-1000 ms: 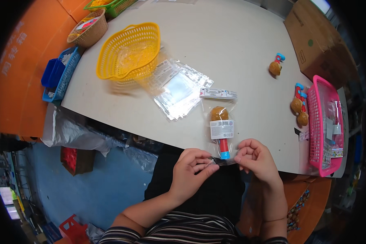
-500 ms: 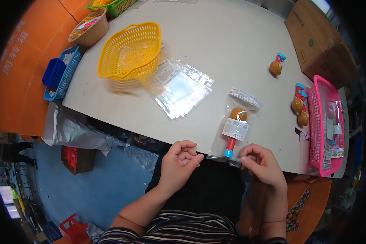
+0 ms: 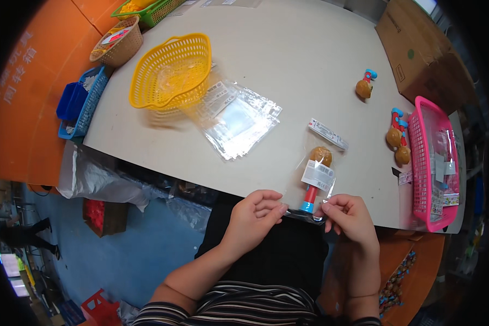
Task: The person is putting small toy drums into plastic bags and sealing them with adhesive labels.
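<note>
A clear plastic bag (image 3: 294,187) lies at the near table edge, its open-looking lower end toward me. Inside is a toy (image 3: 311,194) with a brown round top, red stem and blue end; a white printed label (image 3: 318,175) covers its middle. My left hand (image 3: 257,220) is closed, thumb against forefinger, at the bag's lower left corner. At the lower right corner, my right hand (image 3: 349,217) pinches the bag edge between thumb and fingers. A printed header strip (image 3: 328,135) crosses the bag's far end.
Left of the bag lies a stack of clear bags (image 3: 239,122), partly under a yellow basket (image 3: 141,89). Similar toys (image 3: 363,88) lie at the right, several beside a pink basket (image 3: 419,179). A cardboard box (image 3: 418,60) stands behind. A blue basket (image 3: 95,100) sits far left.
My left hand has moved right, up to the bag's corner. My right hand has shifted slightly left, and the bag's lower end has drawn narrower. The header strip lies flatter.
</note>
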A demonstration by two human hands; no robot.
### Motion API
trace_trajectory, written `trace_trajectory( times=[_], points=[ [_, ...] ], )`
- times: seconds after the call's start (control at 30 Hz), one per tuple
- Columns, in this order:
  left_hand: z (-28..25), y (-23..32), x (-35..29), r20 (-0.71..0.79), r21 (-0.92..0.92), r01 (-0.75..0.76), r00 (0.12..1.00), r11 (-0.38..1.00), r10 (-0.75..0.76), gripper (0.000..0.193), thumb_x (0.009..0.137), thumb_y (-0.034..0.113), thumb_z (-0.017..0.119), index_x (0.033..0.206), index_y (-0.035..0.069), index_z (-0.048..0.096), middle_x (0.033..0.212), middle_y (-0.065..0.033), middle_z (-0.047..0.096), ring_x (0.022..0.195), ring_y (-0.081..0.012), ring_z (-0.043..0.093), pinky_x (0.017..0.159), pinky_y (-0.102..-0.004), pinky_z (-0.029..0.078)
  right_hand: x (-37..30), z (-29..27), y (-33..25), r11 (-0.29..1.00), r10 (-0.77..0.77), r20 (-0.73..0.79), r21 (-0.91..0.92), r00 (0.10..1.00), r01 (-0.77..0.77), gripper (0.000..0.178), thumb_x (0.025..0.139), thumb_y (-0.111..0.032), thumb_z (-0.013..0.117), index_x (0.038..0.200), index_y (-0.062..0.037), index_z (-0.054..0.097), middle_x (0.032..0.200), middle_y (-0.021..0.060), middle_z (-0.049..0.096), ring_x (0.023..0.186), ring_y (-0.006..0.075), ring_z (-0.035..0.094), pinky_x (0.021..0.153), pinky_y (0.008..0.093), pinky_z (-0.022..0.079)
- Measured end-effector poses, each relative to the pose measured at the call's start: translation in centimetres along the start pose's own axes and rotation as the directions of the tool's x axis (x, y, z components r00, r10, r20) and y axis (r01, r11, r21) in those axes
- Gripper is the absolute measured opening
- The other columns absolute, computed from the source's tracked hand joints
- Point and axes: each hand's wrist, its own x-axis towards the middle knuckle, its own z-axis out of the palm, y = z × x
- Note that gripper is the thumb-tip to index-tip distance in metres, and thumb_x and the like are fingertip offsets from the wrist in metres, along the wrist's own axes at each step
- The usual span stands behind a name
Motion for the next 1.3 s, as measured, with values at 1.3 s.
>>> trace_trajectory(
  times=[1.3],
  points=[
    [2.2,0.3,0.5,0.109,-0.199,-0.116,0.984,0.973,0.139,0.014,0.094,-0.003,0.061,0.096,0.001,0.047,0.095,-0.0101,0.062,0.083,-0.0146,0.067,0.073,-0.0258,0.058,-3.7,-1.3,0.8,0.979,-0.001,0.114,0.201,0.993,-0.022,0.019,0.087,0.000,0.062,0.103,0.0091,0.068,0.093,0.0191,0.073,0.060,0.0130,0.066,0.050,0.0195,0.049]
  ],
)
